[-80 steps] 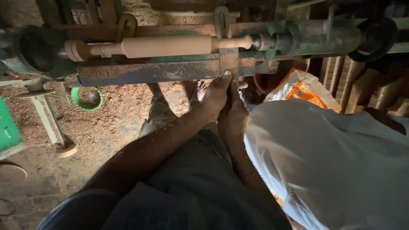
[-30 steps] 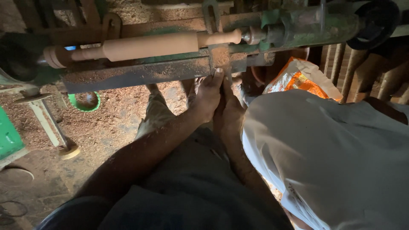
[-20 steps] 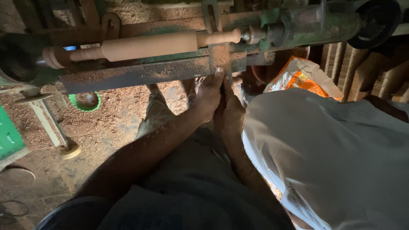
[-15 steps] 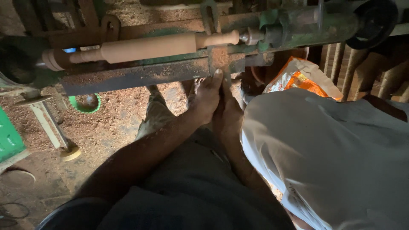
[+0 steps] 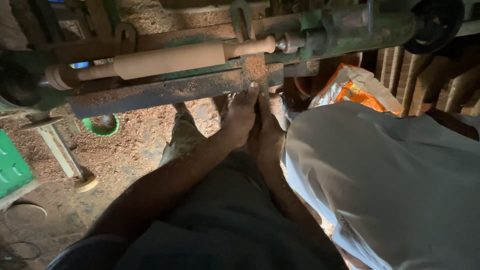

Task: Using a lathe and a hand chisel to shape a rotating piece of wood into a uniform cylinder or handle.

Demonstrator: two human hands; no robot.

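**At the lathe, hands together**

Below the lathe bed we press our left hand [image 5: 240, 117] and right hand [image 5: 267, 132] together, fingertips touching the sawdust-covered tool rest [image 5: 256, 72]. Beyond it, the turned wooden rolling pin [image 5: 165, 60] sits mounted between the lathe's centres.

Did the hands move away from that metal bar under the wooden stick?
No. Left hand and right hand stay pressed together, fingertips at the tool rest below the wooden spindle.
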